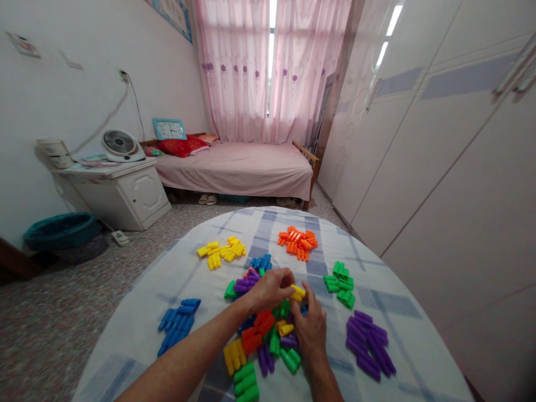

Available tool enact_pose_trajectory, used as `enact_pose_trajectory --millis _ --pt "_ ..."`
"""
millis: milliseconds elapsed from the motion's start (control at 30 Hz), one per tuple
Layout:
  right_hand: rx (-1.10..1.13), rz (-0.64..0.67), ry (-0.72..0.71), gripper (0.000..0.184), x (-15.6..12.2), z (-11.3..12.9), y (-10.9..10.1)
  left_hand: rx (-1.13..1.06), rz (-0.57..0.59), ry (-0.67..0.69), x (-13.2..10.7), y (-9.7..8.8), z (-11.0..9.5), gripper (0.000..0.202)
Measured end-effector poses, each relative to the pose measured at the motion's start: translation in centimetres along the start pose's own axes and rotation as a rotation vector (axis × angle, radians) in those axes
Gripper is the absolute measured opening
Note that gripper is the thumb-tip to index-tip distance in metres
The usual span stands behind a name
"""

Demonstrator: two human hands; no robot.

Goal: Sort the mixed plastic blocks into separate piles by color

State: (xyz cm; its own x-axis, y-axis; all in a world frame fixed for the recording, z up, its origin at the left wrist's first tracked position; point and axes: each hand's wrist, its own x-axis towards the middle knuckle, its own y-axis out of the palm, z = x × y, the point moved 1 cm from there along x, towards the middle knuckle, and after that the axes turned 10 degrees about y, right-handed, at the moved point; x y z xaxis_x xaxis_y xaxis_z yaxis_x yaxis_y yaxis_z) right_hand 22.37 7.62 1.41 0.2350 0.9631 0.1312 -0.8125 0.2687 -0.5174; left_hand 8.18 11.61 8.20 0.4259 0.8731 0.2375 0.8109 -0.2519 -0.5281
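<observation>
Over the middle of the table, my left hand point(273, 287) and my right hand point(309, 325) meet at a small yellow plastic block point(298, 292) of joined tubes. The left thumb and fingers are closed at its left end. My right thumb and index finger pinch it from the right and below. Beneath both hands lies a mixed pile of similar blocks, with red point(252, 339), green point(290, 360), purple point(265, 358) and yellow point(235, 355) ones. Part of that pile is hidden by my hands and left forearm.
Around the pile on the cloth-covered round table point(167, 379) sit single-colour groups: yellow point(221, 251), orange point(297, 242), green point(339, 283), purple point(370, 341) and blue point(178, 324). Beyond are a bed point(238, 164), a cabinet with a fan point(120, 143), and wardrobes point(419, 167) at right.
</observation>
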Motion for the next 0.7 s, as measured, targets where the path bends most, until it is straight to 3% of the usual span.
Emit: enact_pose_trajectory --millis 100,200,300,400,533,700 --pt "0.051 0.003 0.056 0.054 0.0 0.3 -0.1 0.005 -0.232 -0.015 -0.1 -3.2 0.5 0.013" --pt "0.037 -0.005 0.037 0.049 0.1 0.1 0.0 0.232 -0.501 -0.090 -0.7 -7.8 2.4 0.016" --pt "-0.007 -0.011 0.015 0.047 0.1 -0.3 0.3 0.432 -0.630 -0.310 -1.6 -12.0 5.1 0.017" --pt "-0.036 -0.008 0.009 0.047 0.1 -0.5 0.4 0.516 -0.675 -0.444 -2.5 -14.1 6.9 0.016" --pt "-0.042 -0.009 0.000 0.046 0.1 -0.4 0.3 0.607 -0.702 -0.467 -3.4 -13.6 6.8 0.022" --pt "-0.038 -0.013 -0.002 0.047 0.2 0.0 0.1 0.583 -0.661 -0.117 -5.6 -9.1 5.3 0.028"
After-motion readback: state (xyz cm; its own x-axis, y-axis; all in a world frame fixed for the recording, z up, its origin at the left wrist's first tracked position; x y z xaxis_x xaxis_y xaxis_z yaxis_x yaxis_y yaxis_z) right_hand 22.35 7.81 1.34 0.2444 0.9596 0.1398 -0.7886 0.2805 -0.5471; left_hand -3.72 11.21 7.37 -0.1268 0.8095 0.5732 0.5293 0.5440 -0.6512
